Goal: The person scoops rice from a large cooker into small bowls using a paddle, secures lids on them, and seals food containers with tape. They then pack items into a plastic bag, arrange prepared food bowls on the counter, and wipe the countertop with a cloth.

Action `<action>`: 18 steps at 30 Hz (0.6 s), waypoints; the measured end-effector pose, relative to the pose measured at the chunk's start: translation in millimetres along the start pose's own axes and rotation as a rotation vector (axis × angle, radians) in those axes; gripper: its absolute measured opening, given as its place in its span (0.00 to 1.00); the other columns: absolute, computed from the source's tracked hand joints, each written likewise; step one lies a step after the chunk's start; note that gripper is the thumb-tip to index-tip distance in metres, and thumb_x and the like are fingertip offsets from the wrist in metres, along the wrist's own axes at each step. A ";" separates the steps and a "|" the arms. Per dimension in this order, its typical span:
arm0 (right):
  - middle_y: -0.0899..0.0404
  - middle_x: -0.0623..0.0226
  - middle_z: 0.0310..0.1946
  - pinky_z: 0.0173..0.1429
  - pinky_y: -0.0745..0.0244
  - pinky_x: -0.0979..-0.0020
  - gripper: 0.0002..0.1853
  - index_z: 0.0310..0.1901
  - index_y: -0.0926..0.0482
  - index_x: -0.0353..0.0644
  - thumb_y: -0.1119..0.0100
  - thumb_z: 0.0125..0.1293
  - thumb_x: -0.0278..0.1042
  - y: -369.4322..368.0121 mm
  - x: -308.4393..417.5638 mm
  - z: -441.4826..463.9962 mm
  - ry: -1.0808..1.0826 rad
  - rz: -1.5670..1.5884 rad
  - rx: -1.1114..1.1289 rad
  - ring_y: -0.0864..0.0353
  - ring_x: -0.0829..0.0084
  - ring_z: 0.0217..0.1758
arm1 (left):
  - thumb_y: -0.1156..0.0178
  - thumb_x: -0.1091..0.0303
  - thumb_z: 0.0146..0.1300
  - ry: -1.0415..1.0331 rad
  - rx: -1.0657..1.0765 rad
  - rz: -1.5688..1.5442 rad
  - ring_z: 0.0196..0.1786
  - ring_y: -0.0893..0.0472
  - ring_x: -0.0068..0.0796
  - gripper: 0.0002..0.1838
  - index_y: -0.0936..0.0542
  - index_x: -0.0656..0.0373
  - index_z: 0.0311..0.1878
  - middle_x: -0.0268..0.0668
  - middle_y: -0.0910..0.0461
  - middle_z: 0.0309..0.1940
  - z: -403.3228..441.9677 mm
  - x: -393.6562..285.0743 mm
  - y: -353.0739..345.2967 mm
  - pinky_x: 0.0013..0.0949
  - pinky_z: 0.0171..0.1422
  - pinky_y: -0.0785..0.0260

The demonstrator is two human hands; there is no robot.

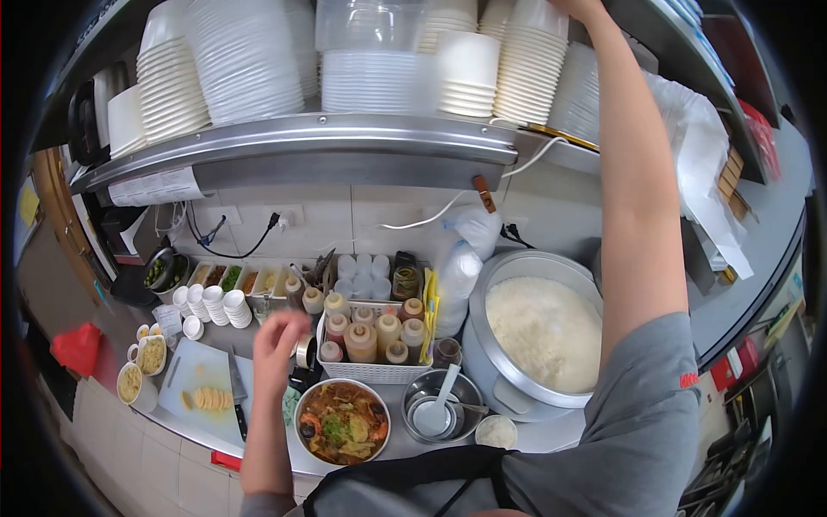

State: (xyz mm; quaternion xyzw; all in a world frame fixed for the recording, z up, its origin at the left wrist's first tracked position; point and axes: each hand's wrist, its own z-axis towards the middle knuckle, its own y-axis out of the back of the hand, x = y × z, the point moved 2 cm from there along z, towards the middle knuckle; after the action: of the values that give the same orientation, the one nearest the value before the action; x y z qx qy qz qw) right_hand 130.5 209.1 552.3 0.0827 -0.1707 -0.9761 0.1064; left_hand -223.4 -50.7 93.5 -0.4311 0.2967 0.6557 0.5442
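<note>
My left hand (282, 334) hovers over the counter between the cutting board and the sauce bottles, fingers curled together with nothing visible in them. Below it to the right, a large bowl of food (343, 422) holds broth, greens and orange-red pieces. Up at the shelf, my right hand (575, 7) is at the top edge of the view, beside a stack of white tubs (531, 73). Its fingers are cut off, so what it touches is hidden. Under my right arm stands a big pot of white rice (541, 332).
A white basket (379, 372) holds several sauce bottles. A knife (237, 388) and yellow slices lie on a cutting board (189, 366). A metal bowl (469, 420) contains a ladle (446, 392). Clear plastic containers (375, 82) crowd the overhead steel shelf (345, 138).
</note>
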 end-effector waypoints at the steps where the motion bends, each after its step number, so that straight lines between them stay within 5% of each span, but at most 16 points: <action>1: 0.21 0.53 0.28 0.40 0.27 0.64 0.15 0.32 0.21 0.39 0.39 0.49 0.43 7.3 5.2 -9.5 -0.009 -0.005 -0.002 0.21 0.58 0.33 | 0.45 0.68 0.58 -0.112 0.054 0.050 0.38 0.27 0.23 0.08 0.25 0.63 0.37 0.35 0.24 0.34 19.7 -17.7 -20.1 0.25 0.42 0.35; 4: 0.22 0.51 0.26 0.40 0.28 0.62 0.14 0.26 0.24 0.37 0.35 0.45 0.39 32.9 15.7 -34.7 -0.065 0.304 -0.123 0.22 0.55 0.34 | 0.39 0.68 0.52 -0.535 0.208 0.449 0.40 0.25 0.31 0.13 0.25 0.65 0.39 0.40 0.24 0.35 69.9 -91.6 -80.5 0.29 0.46 0.35; 8: 0.23 0.50 0.27 0.40 0.28 0.60 0.13 0.27 0.25 0.37 0.35 0.45 0.38 50.4 21.5 -52.0 -0.023 0.301 -0.236 0.22 0.54 0.35 | 0.36 0.60 0.49 -1.150 0.055 0.542 0.46 0.25 0.42 0.22 0.25 0.66 0.43 0.47 0.24 0.41 136.9 -159.3 -162.1 0.37 0.50 0.34; 12: 0.22 0.51 0.27 0.41 0.28 0.61 0.13 0.26 0.25 0.38 0.36 0.44 0.38 71.7 21.6 -70.1 0.019 0.302 -0.262 0.22 0.54 0.35 | 0.43 0.52 0.57 -1.053 -0.068 0.628 0.57 0.31 0.40 0.31 0.33 0.67 0.56 0.47 0.30 0.53 206.4 -197.7 -234.5 0.36 0.59 0.40; 14: 0.22 0.51 0.27 0.41 0.28 0.61 0.12 0.26 0.24 0.38 0.36 0.44 0.38 86.3 22.0 -79.9 -0.005 0.296 -0.243 0.22 0.54 0.35 | 0.32 0.49 0.40 -0.923 0.046 0.603 0.65 0.42 0.48 0.59 0.59 0.66 0.66 0.57 0.48 0.63 235.6 -216.2 -266.7 0.38 0.66 0.47; 18: 0.22 0.52 0.26 0.41 0.28 0.61 0.11 0.24 0.24 0.38 0.38 0.44 0.38 101.2 16.3 -90.2 0.004 0.269 -0.218 0.22 0.54 0.35 | 0.26 0.52 0.31 -0.855 0.031 0.389 0.64 0.42 0.47 0.64 0.58 0.69 0.65 0.57 0.45 0.61 251.2 -231.4 -311.6 0.38 0.66 0.46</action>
State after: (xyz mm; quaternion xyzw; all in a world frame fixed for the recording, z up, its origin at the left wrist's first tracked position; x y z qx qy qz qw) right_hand 150.8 83.8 502.1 0.0492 -0.0731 -0.9656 0.2448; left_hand 26.1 131.1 437.6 -0.0508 0.1311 0.8597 0.4910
